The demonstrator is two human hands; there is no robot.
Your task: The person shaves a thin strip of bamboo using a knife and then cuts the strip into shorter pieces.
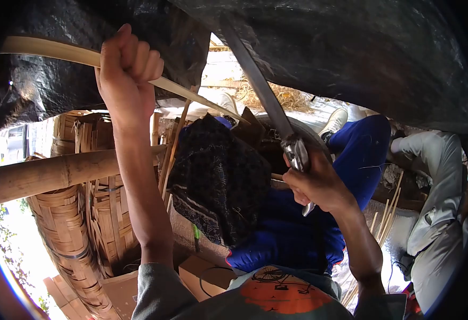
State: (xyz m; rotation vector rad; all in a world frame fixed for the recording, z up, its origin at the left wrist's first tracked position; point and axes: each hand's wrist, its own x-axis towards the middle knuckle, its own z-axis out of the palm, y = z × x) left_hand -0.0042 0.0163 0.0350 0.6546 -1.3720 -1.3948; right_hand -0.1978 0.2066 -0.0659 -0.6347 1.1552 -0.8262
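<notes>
My left hand [130, 69] is raised at the upper left, its fingers closed round a long pale bamboo strip [183, 92]. From the fist the strip runs left to the frame edge and slopes down right towards the middle. My right hand [316, 181], right of centre, grips the metal handle of a long dark blade [258, 80], which points up and left. A dark patterned cloth [220, 176] lies over my lap between my forearms. The strip's lower right end is near a small brown piece [250, 128] above the cloth.
Black sheeting [372, 58] hangs low across the top. A thick bamboo pole [58, 173] crosses at left, by woven bamboo baskets [66, 234]. Another person's pale trousers [436, 213] show at right, beside thin bamboo sticks [388, 218]. A cardboard box [124, 296] stands below.
</notes>
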